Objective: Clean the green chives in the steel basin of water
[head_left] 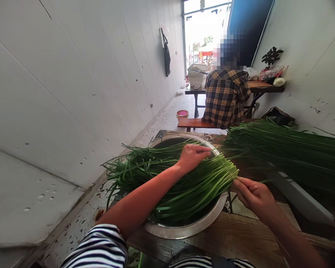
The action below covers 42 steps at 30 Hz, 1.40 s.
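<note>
A thick bundle of garlic chives [190, 186] lies across a round metal basin [181, 232], its pale cut ends pointing right and its dark leaves hanging over the left rim. Above the bundle, my left hand [193, 157] is closed, pinching a thin chive stem between thumb and fingers. My right hand [255, 193] is beside the cut ends at the basin's right, thumb and forefinger pinched together at the lowest stem tips. What exactly lies between those right fingertips is partly hidden.
A large pile of chives [293, 156] rests at the right, above a pale tray edge [304, 193]. The basin stands on a wooden bench [240, 238]. Ahead, a person in a plaid shirt [226, 96] sits at a table [264, 88]. A white wall [72, 93] runs along the left.
</note>
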Tool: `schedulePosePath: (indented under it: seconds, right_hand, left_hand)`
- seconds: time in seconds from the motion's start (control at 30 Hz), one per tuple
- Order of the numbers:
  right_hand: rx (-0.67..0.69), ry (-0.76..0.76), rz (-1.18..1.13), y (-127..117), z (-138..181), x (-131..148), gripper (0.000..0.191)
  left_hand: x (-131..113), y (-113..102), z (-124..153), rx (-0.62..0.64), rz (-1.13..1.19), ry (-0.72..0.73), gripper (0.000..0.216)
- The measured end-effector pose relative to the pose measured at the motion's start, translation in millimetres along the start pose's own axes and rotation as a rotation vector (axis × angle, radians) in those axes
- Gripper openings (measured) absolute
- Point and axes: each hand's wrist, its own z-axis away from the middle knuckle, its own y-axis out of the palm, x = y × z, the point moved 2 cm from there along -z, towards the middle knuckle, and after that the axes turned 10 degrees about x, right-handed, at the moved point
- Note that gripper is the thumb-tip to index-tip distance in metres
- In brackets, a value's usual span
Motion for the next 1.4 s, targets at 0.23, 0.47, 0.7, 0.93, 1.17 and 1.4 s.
schedulePosePath:
  seconds: [0.23,0.47,0.7,0.93,1.17,1.4]
  right_hand:
    - [0.001,-0.008,-0.004,0.3,-1.0,-0.6,0.048]
    - [-0.006,-0.003,-0.012,0.6,-1.0,-0.2,0.048]
    - [-0.03,-0.011,-0.002,3.8,-1.0,-2.1,0.049]
    - [-0.013,-0.078,0.15,-8.6,1.0,-20.7,0.043]
    - [-0.081,-0.446,0.658,0.4,37.4,-6.2,0.031]
    - [-0.024,-0.909,0.817,20.7,50.5,10.0,0.032]
  left_hand:
    - [0.4,0.1,0.2,-0.001,-0.006,-0.007,0.024]
    - [-0.7,-0.4,-0.1,-0.007,-0.006,0.013,0.023]
    - [-5.8,6.5,4.6,0.022,-0.041,0.008,0.018]
    - [-13.0,-21.5,1.0,0.297,-0.208,0.164,0.026]
    - [25.1,-34.6,-13.7,0.218,-0.69,0.045,0.014]
    - [28.2,-18.4,-9.9,0.367,-0.751,0.046,0.008]
